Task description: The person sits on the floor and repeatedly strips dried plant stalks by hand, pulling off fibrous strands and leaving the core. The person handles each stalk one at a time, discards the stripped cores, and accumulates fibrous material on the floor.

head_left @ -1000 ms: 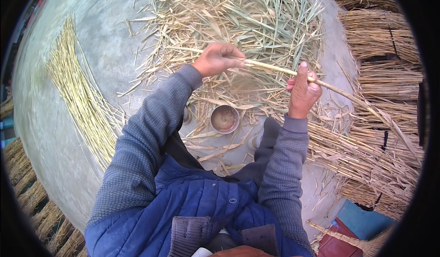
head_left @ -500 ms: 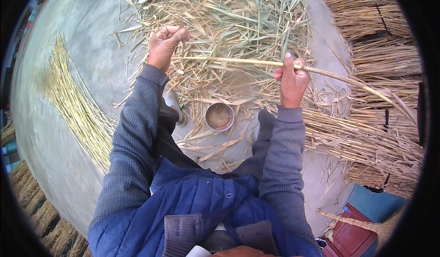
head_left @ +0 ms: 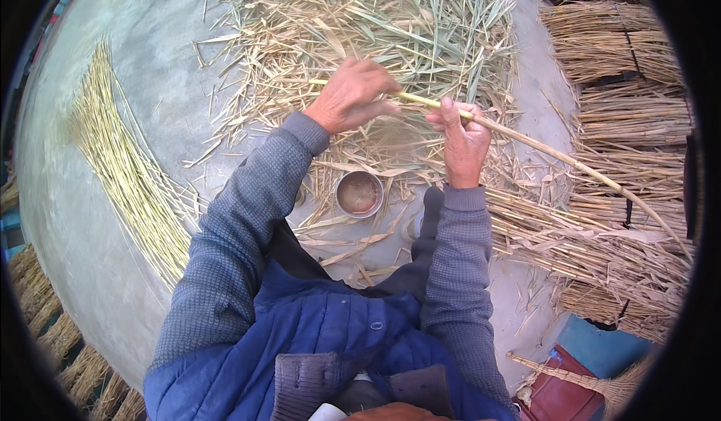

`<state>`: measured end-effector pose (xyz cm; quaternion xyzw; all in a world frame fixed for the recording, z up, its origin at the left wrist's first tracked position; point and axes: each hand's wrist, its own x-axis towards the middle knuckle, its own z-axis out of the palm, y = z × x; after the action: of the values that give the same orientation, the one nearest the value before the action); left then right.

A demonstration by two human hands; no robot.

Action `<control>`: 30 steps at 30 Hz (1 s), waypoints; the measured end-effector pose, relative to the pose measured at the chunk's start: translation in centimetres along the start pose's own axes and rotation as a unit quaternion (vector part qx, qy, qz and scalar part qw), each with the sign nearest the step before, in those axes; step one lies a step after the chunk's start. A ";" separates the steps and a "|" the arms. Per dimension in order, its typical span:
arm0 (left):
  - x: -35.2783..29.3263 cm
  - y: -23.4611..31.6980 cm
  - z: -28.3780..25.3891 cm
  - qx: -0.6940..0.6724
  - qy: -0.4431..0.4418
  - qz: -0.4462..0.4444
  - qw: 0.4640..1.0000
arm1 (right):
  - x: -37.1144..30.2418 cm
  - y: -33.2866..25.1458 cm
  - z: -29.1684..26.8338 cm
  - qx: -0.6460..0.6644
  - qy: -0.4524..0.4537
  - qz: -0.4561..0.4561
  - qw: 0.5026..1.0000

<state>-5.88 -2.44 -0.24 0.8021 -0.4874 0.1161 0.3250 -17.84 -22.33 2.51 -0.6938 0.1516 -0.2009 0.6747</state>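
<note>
A long yellowish reed stalk [head_left: 559, 155] runs from above the pile of leaves out to the right, bending down at its far end. My right hand [head_left: 464, 144] is closed around it, thumb on top. My left hand [head_left: 349, 96] is over the stalk's left part, slightly blurred, its thumb and fingers apart with the stalk passing beneath. The stalk's left tip shows just beyond that hand. Under both hands spreads a heap of stripped dry and green leaves [head_left: 360, 15]. A round metal bowl [head_left: 340, 194] stands between my feet, some brownish contents inside.
A bundle of clean yellow-green stalks [head_left: 128, 162] lies on the concrete floor [head_left: 98, 286] at left. Unstripped stalks [head_left: 586, 233] lie beside my right leg, with tied bundles [head_left: 612, 45] stacked beyond. A red box-like object [head_left: 559, 395] and a straw broom [head_left: 616, 391] are at lower right.
My left hand has moved right, from a pinch off the stalk's left end to over the stalk near my right hand. The right hand has shifted slightly left and keeps hold of the stalk.
</note>
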 end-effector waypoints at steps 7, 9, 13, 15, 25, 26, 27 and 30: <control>0.7 -2.1 0.8 0.049 0.023 -0.010 0.999 | 0.1 -0.8 -2.3 0.035 -0.018 -0.005 0.999; -0.1 -4.2 -0.4 0.103 -0.051 -0.093 0.989 | 0.5 -1.7 -4.6 0.028 0.036 -0.021 0.999; -0.7 -5.0 -2.3 0.144 -0.110 -0.175 0.968 | 0.6 -3.0 -7.6 0.049 0.096 -0.012 0.994; -0.1 -3.3 -1.7 0.082 -0.110 -0.157 0.978 | 0.3 -3.0 -7.5 0.040 0.096 -0.011 0.995; 2.7 3.1 2.4 -0.186 0.057 -0.058 0.979 | -0.9 -3.0 -4.5 0.017 0.074 -0.050 0.996; 2.6 3.4 2.3 -0.219 0.054 -0.101 0.969 | -0.9 -3.0 -4.6 0.015 0.069 -0.048 0.996; 2.5 3.5 2.2 -0.250 0.034 -0.151 0.956 | -0.9 -2.9 -4.6 0.014 0.072 -0.050 0.996; 2.2 2.4 1.1 -0.452 0.140 -0.258 0.843 | -0.6 -2.4 -5.2 0.005 0.105 -0.026 0.994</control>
<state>-7.00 -5.47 1.08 0.6386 -0.2110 -0.0939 0.7340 -21.00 -26.53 4.90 -0.6696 0.2022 -0.2909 0.6528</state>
